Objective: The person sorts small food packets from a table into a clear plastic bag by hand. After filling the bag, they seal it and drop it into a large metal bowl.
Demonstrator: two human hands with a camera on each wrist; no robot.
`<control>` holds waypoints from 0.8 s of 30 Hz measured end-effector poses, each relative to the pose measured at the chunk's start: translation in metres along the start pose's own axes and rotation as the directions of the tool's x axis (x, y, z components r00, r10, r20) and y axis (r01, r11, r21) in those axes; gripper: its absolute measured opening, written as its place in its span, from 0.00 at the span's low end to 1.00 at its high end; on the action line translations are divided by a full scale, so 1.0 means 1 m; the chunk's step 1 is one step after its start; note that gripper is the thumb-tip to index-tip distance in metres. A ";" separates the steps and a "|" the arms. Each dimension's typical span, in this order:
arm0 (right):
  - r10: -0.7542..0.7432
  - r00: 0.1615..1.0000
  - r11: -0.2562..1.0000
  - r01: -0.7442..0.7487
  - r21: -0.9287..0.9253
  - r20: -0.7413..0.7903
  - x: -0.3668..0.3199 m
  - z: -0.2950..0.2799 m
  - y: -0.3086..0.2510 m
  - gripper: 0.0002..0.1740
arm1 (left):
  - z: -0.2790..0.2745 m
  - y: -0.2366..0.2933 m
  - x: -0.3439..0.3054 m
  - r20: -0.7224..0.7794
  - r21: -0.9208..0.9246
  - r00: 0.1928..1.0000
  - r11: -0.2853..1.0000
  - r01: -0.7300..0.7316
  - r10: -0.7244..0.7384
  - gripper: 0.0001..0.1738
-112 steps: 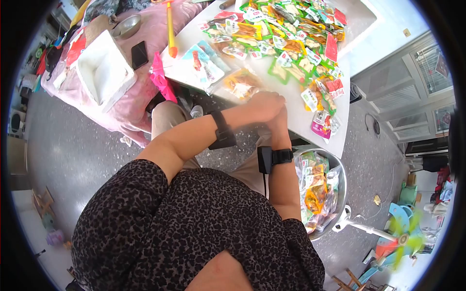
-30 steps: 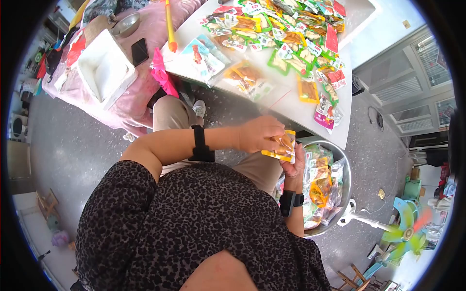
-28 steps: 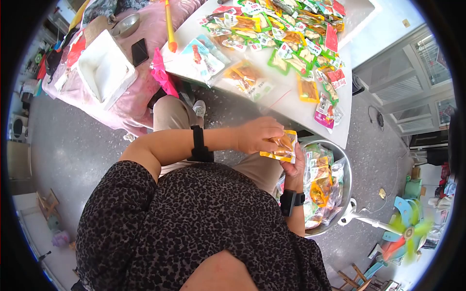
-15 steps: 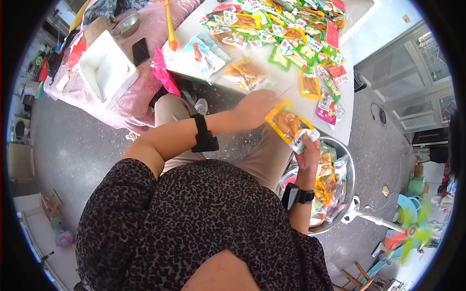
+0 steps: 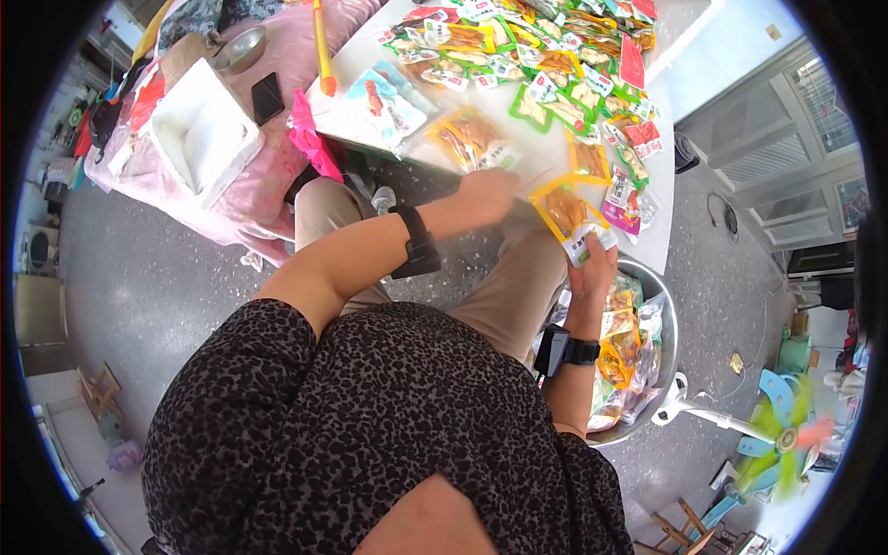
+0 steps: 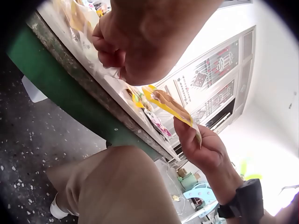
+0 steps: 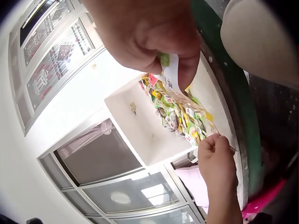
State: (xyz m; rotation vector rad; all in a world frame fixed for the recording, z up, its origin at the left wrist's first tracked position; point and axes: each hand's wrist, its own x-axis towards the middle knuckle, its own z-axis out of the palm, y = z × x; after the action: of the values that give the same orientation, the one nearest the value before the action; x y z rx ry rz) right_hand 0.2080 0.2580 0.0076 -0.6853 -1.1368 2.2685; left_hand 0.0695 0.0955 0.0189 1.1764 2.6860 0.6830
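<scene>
In the head view my right hand point(image 5: 592, 266) pinches the lower end of a yellow-edged packet point(image 5: 562, 209) of brown food, held up at the table's front edge. The same packet point(image 6: 169, 103) shows nearly edge-on in the left wrist view. My left hand point(image 5: 487, 196) is left of it at that edge, fingers curled. In the left wrist view the left hand's thumb and fingers point(image 6: 110, 53) pinch a thin clear film, which looks like the end of the clear bag point(image 5: 472, 139) lying on the table. Yellow packets show inside that bag.
Many green, yellow and red packets point(image 5: 564, 69) are heaped on the white table point(image 5: 652, 222). A metal basin point(image 5: 668, 356) of packets stands at the lower right, beside a fan point(image 5: 786, 439). At the left, a pink-covered surface holds a white foam box point(image 5: 199, 139) and a phone point(image 5: 267, 99).
Both hands were at the packet. My left hand has let go of it and moved up to the clear bag's end. My right hand has raised the packet towards the table.
</scene>
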 end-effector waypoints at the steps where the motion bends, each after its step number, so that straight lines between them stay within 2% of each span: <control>1: 0.006 1.000 1.000 -0.006 0.018 0.004 0.000 0.004 0.003 0.15 | 0.000 0.000 0.001 0.034 -0.006 0.999 1.000 0.025 -0.025 0.10; 4: 0.015 0.998 0.996 -0.020 0.087 0.054 0.003 0.008 0.015 0.15 | 0.004 -0.001 0.007 -0.056 -0.108 0.997 0.994 0.037 -0.044 0.10; 7: 0.076 0.995 0.991 -0.082 0.107 0.062 0.003 0.013 0.023 0.15 | 0.007 0.001 0.009 -0.174 -0.269 0.984 0.963 -0.010 -0.038 0.08; 14: 0.164 0.982 0.964 -0.180 0.195 0.093 0.014 0.021 0.022 0.15 | -0.005 0.014 0.006 -0.228 -0.190 0.973 0.978 -0.090 0.045 0.07; 20: 0.220 0.959 0.959 -0.246 0.138 0.180 0.037 0.035 0.033 0.16 | -0.013 0.017 0.002 -0.299 -0.137 0.950 0.981 -0.137 0.091 0.07; 24: 0.210 0.953 0.970 -0.232 0.079 0.220 0.032 0.050 0.026 0.15 | -0.015 0.015 0.001 -0.345 -0.093 0.930 0.981 -0.168 0.127 0.06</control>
State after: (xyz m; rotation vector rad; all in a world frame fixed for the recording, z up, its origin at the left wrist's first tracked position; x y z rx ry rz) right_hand 0.1467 0.2365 0.0051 -0.5661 -1.0717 2.6220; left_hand 0.0747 0.0995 0.0393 1.3482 2.7897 1.1523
